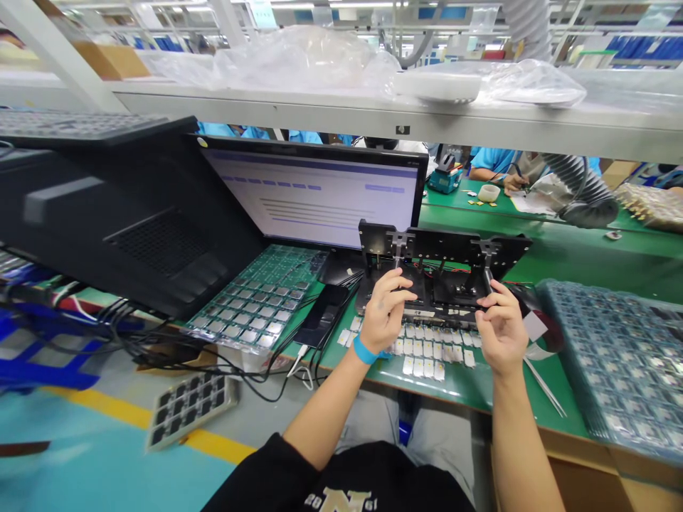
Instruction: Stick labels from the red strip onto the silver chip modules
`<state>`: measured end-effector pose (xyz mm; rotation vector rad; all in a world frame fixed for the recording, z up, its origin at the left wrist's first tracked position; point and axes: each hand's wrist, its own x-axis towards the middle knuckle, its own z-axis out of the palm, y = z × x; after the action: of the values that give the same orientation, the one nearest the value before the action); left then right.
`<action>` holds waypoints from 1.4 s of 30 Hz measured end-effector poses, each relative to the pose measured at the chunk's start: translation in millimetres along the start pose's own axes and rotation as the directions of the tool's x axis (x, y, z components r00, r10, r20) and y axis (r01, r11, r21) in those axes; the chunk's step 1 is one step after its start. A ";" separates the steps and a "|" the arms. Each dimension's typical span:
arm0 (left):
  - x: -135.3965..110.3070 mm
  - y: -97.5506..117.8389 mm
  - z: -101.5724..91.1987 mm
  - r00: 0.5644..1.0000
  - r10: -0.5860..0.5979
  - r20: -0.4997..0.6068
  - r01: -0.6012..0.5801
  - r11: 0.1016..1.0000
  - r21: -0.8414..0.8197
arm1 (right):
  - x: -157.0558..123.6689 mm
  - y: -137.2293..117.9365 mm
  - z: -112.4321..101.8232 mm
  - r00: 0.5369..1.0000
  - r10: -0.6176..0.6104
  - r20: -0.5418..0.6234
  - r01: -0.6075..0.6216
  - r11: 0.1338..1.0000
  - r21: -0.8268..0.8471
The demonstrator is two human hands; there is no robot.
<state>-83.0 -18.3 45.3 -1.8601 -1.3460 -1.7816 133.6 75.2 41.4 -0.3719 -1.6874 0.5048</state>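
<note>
A black test fixture point(442, 311) stands on the green bench in front of me, its hinged upper plate point(445, 245) tilted up. Two metal toggle clamp levers hang from that plate. My left hand point(385, 313), with a blue wristband point(365, 350), has its fingers closed at the end of the left lever point(398, 257). At the right lever point(488, 279), my right hand point(502, 328) is closed with curled fingers. Rows of small white-and-silver modules point(421, 348) lie on the bench between my forearms, just in front of the fixture.
A monitor point(320, 192) stands behind, left of the fixture. Board panels point(250, 306), a black phone point(321, 313) and cables lie to the left. Stacked clear trays point(619, 355) and tweezers point(544, 387) are on the right. A co-worker's hand point(515, 183) shows across the bench.
</note>
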 end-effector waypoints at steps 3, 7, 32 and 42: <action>-0.5 0.1 0.6 1.000 0.001 -0.001 -0.001 1.000 0.004 | -0.3 -0.9 0.1 1.000 0.008 0.003 -0.008 1.000 0.002; -1.3 -0.6 1.4 1.000 0.010 -0.002 -0.010 1.000 0.005 | -0.7 -1.2 0.1 1.000 0.012 0.002 -0.012 1.000 0.013; 0.2 -8.7 4.1 0.994 0.086 -0.069 -0.082 0.995 0.064 | -1.6 1.4 0.8 1.000 0.002 -0.003 -0.002 1.000 -0.001; 10.7 -19.8 -13.8 0.983 0.170 0.074 -0.180 0.973 0.142 | 0.5 0.3 -0.7 1.000 -0.005 0.016 0.006 1.000 -0.014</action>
<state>-108.5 -12.4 49.8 -1.9023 -1.2544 -1.5076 134.3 75.7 41.8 -0.3741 -1.7079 0.4932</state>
